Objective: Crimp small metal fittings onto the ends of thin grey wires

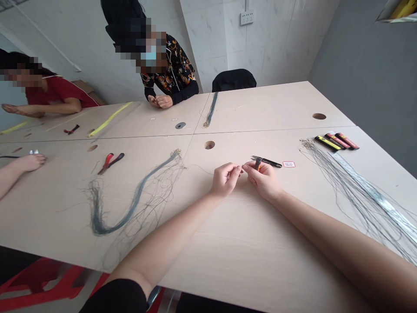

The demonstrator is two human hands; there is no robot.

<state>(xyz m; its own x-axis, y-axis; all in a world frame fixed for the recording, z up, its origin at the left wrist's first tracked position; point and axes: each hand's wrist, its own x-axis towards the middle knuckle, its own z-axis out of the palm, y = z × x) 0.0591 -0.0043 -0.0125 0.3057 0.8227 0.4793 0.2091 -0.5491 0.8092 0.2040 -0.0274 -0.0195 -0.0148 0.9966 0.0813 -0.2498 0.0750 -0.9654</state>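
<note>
My left hand (224, 179) and my right hand (263, 180) meet above the pale wooden table (247, 243), fingertips nearly touching. A thin dark line (198, 168) runs into my left fingers, and its end between my hands is too fine to follow. My right fingers close around small snips (267, 161) with an orange grip and black metal parts. A small white-and-red label (289, 164) lies just beyond them. Long bundles of grey-blue line lie on both sides: one (130, 202) to my left, the other (361, 195) to my right.
Red-handled pliers (110, 163) and several black-and-red packets (337, 141) lie on the table, which has round holes (209, 144). Seated across are a person in a floral jacket (169, 74) and a person in red (55, 93). Another person's hand (31, 162) rests at left.
</note>
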